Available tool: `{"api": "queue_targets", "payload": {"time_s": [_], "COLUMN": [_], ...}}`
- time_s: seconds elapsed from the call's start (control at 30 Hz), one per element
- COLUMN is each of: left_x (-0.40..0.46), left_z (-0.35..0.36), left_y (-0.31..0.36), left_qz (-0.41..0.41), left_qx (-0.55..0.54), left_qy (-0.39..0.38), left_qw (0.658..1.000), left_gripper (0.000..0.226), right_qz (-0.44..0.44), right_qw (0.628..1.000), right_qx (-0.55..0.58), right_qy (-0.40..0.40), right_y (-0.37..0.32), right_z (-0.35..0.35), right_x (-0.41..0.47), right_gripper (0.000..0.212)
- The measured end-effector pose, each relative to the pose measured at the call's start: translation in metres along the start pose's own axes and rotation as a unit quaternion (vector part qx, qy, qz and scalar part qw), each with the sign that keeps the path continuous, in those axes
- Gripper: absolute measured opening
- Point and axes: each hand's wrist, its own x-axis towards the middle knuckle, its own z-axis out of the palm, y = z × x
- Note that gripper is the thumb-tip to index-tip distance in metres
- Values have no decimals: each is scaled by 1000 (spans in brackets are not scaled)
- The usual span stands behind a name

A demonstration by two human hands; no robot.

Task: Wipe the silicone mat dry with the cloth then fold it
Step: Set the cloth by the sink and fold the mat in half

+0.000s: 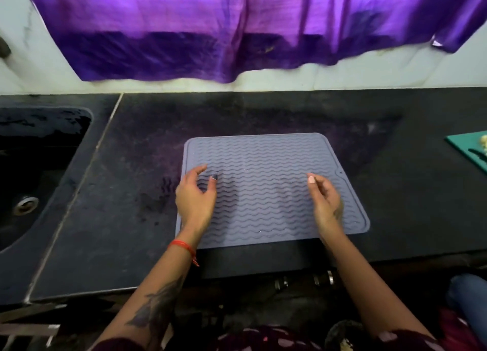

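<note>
Mat [274, 190] lies flat on the bench [126, 219] — unfolded, no cloth in view; left hand [195, 195] and right hand [325, 198] hover loosely curled, empty.

The scene is dimly lit; violet daylight is filtered through the curtain [237, 29] at twelve o'clock and tints the dark bench [395, 192]. Soft blur is seen throughout, and edges are bowed by wide-angle distortion.

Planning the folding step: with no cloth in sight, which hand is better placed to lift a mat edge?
Left, slightly. The left hand hovers at the silicone mat's left edge, fingers relaxed and empty. The right hand is also empty but sits farther inside its edge.
</note>
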Motion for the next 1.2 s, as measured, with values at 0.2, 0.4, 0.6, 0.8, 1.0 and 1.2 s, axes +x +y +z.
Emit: {"api": "queue_targets", "payload": {"time_s": [0.2,0.4,0.6,0.8,1.0,1.2], "left_x": [9,24,37,45,51,54], "left_z": [0,-9,-19,-33,-42,-46], "left_y": [-15,-17,-19,-23,-37,-48], "left_qz": [-26,-67,-108,-147,-176,-174], "left_qx": [181,186,168,60,-53,-104], "left_qy": [10,-22,-77,-87,-110,-131], "left_qw": [983,980,977,983,977,970], "left_gripper": [41,62,78,49,34,32], "right_qz": [-124,55,123,61,8,-12], "right_qw": [911,880,894,913,955,942], "right_qx": [-372,-468,-431,-393,-194,-182], "right_qy": [126,62,-15,-93,-223,-280], "right_y": [27,16,-12,-48,-72,-73], "right_z": [-49,-58,-60,-32,47,133], "right_x": [29,57,71,78,52,8], "right_gripper": [45,72,49,28,26,33]}}
